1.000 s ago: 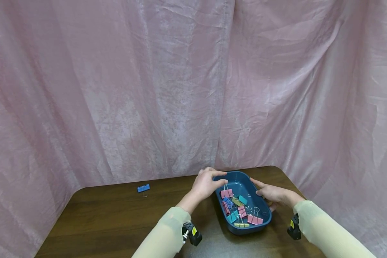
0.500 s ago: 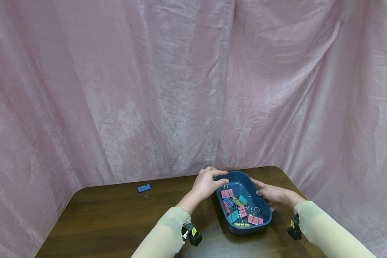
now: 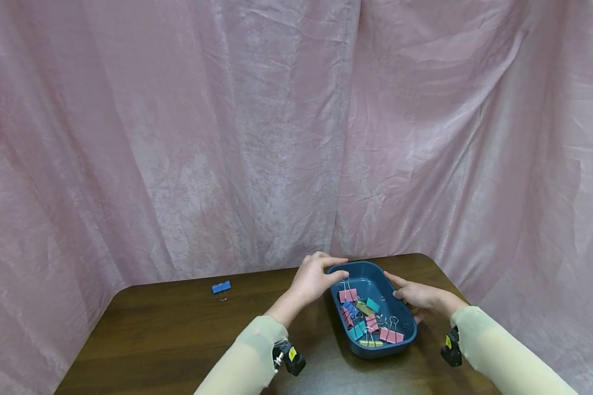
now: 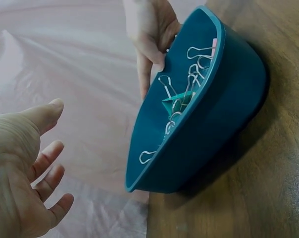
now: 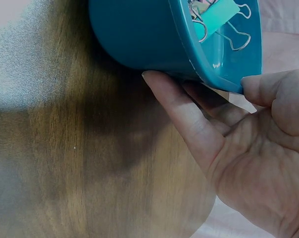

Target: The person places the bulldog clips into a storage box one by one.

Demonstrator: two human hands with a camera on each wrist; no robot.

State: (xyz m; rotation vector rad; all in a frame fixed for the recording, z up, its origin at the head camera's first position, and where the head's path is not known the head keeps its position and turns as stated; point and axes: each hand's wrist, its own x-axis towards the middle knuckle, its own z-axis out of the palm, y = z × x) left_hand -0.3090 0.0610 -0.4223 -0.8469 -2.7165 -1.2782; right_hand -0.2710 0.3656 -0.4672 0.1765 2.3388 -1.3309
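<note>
A dark blue plastic bin (image 3: 368, 274) stands on the right part of the table, its walls rounded at the corners. Several binder clips lie inside, among them a pink clip (image 3: 391, 336) and a teal clip (image 5: 219, 19). My right hand (image 3: 421, 296) grips the bin's right side, thumb at the rim and fingers against the outer wall. At the bin's left side is my left hand (image 3: 310, 281), overlapping the rim in the head view. The left wrist view shows that hand (image 4: 21, 173) apart from the bin, fingers loosely bent and holding nothing.
One blue binder clip (image 3: 221, 287) lies alone near the back edge of the brown wooden table (image 3: 178, 334), left of the bin. A pink curtain (image 3: 257, 137) hangs right behind the table.
My left hand has shifted slightly left, away from the bin. The right hand keeps its grip, and the bin and clips look unmoved.
</note>
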